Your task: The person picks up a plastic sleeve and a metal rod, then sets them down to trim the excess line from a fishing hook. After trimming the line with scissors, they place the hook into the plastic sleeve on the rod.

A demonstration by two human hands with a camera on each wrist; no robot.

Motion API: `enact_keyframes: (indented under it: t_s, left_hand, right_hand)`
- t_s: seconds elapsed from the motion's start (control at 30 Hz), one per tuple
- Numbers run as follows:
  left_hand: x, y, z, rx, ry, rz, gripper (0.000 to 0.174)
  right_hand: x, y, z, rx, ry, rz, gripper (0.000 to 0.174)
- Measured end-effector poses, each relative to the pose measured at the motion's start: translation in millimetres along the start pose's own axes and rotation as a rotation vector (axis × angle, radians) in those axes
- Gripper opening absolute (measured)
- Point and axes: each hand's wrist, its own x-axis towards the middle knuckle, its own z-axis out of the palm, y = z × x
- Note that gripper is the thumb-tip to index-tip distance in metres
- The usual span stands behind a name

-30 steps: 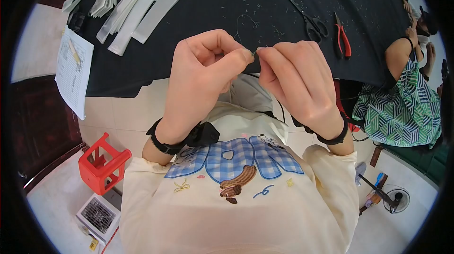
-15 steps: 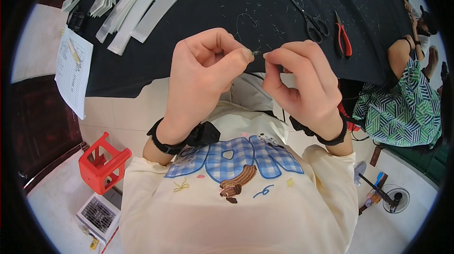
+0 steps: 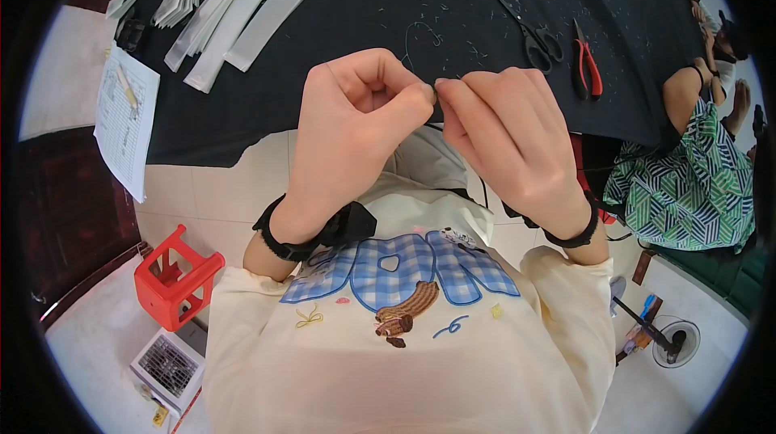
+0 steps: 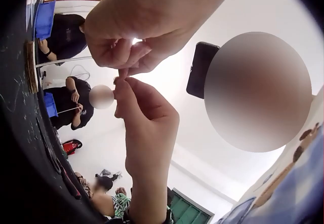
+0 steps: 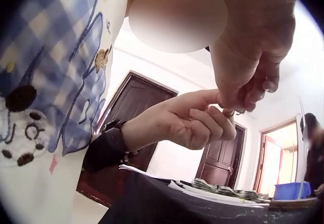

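Note:
My left hand [image 3: 347, 127] pinches a small bundle of thin, thread-like strands between thumb and forefinger, in front of me near the table's edge. Against those fingertips, the thumb and forefinger of my right hand [image 3: 517, 135] pinch at the same spot. Fingers cover nearly all of the strands in the head view. A tiny bit of something yellowish [image 5: 233, 114] pokes out by the left fingertips in the right wrist view. Beyond the hands, a loose curl of thin green thread [image 3: 437, 36] lies on the black cloth.
Black-handled scissors [image 3: 535, 50] and red-handled pliers [image 3: 594, 78] lie right of the hands among thread scraps. Clear plastic sleeves [image 3: 291, 10] and a written sheet [image 3: 121, 127] are at left. A red stool [image 3: 174, 276] stands on the floor; a person in a green patterned garment [image 3: 687, 183] sits at right.
Half a second ago the right fingertips stood a little apart from the left, with strands showing between. Now they have come back against the left fingertips. The left hand has barely moved.

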Motion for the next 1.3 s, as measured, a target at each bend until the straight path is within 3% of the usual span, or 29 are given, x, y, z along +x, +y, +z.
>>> enact_keyframes:
  t_s: [0.33, 0.6, 1.3]
  left_hand:
    - [2.5, -4.8, -0.4, -0.035, 0.014, -0.028, 0.009]
    - [2.6, -3.4, 7.1, 0.076, 0.122, 0.114, 0.01]
    - [-0.5, -3.9, 4.9, 0.011, 0.11, 0.106, 0.008]
  right_hand:
    - [0.0, 2.4, 6.1, -0.051, 0.03, -0.095, 0.024]
    - [-0.7, 0.6, 19.6, -0.075, 0.075, -0.062, 0.022]
    - [-3.8, -3.1, 16.8, -0.013, 0.098, 0.008, 0.026]
